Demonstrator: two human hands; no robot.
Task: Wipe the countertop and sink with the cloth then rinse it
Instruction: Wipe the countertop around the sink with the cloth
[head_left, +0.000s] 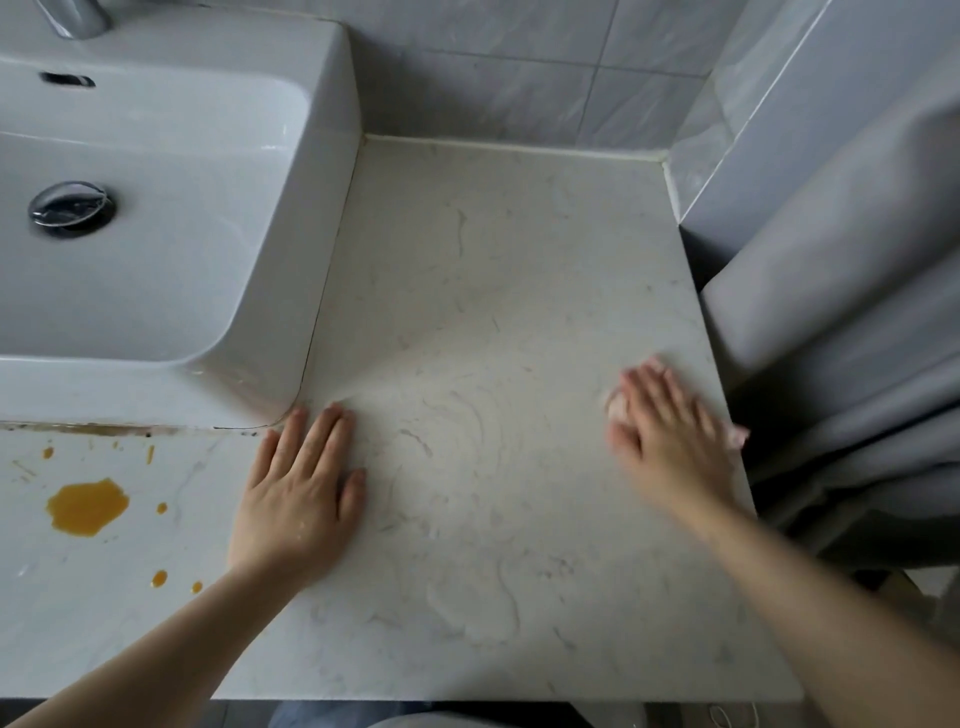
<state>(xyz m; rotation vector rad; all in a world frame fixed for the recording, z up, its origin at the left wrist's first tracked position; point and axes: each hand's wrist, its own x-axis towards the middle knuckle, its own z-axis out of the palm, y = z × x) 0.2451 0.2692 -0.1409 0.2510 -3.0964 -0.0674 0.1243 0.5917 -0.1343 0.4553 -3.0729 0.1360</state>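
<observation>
A: where's the pink cloth (617, 407) found?

B: pressed flat under the right hand (670, 428), fingers straight but blurred, near the countertop (493, 312) edge by the grey curtain (841, 322). The left hand (301, 493) is laid flat, nothing gripped, at the sink (332, 130) corner. An orange spill (87, 506) is seen left of it, unwiped.

An orange spill (87, 506) lies left, grey wall tiles (519, 67) behind, a grey curtain (841, 312) right.
</observation>
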